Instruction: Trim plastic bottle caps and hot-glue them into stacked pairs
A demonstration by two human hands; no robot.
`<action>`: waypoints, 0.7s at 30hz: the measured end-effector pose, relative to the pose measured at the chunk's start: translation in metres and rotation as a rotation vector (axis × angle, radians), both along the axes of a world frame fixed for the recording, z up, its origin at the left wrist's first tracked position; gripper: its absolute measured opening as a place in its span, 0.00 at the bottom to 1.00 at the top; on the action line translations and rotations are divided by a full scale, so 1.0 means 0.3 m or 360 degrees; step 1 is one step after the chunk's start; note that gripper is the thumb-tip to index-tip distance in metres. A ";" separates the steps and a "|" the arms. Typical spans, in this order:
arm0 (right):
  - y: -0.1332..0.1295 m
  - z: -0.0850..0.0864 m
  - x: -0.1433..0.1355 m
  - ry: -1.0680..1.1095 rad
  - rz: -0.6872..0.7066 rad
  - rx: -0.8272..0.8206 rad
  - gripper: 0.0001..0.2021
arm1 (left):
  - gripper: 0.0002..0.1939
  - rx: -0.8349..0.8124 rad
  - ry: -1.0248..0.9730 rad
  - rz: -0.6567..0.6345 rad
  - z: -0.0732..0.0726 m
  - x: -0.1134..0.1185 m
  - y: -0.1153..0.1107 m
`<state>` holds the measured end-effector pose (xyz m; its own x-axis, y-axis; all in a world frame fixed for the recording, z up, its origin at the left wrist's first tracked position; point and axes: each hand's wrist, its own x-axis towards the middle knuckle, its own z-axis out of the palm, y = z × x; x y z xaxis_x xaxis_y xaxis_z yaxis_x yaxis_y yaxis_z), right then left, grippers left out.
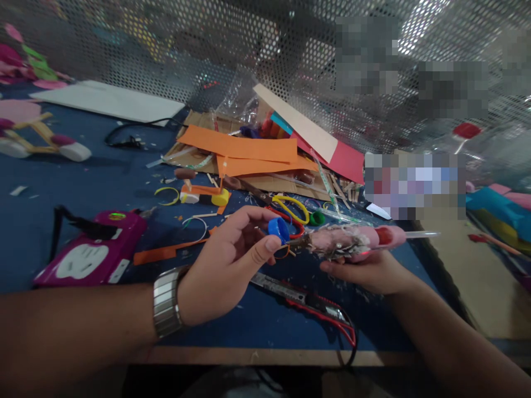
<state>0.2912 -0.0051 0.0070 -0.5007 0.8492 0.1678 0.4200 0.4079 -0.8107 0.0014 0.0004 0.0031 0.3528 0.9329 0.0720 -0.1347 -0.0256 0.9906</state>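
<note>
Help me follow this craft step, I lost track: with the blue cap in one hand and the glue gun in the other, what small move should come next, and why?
Probably bring the pink, residue-crusted glue gun in the right hand a touch left, so its nozzle meets the small blue plastic bottle cap pinched in the left hand. The nozzle already points at the cap and sits just beside it.

We logged a blue bottle cap (278,229), a pink glue gun (352,241), orange paper strips (243,149), a red-and-black utility knife (309,301), a magenta case (93,255) with white patches, a silver wristwatch (166,301), and a dark blue desk (83,188).
</note>
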 end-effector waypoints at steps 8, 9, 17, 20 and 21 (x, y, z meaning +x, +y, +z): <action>0.003 -0.004 0.005 0.0046 0.0076 0.0078 0.16 | 0.17 0.0037 -0.0031 -0.0001 -0.010 0.001 0.005; 0.002 -0.004 0.006 0.0046 0.0066 0.0075 0.16 | 0.17 0.0044 -0.0029 0.0001 -0.011 -0.001 0.004; 0.000 -0.010 0.011 0.0004 0.0007 0.0047 0.11 | 0.19 0.0054 -0.0032 0.0015 -0.012 -0.010 -0.001; -0.002 -0.018 0.020 -0.0012 -0.0003 0.0057 0.11 | 0.20 0.0055 -0.0056 0.0019 -0.015 -0.010 0.000; -0.003 -0.020 0.023 -0.0027 -0.0012 0.0049 0.11 | 0.20 0.0059 -0.0066 0.0016 -0.015 -0.010 0.000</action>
<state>0.2982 -0.0061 0.0009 -0.4975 0.8473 0.1857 0.4364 0.4296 -0.7906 -0.0016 0.0003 -0.0015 0.3395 0.9328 0.1210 -0.1750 -0.0637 0.9825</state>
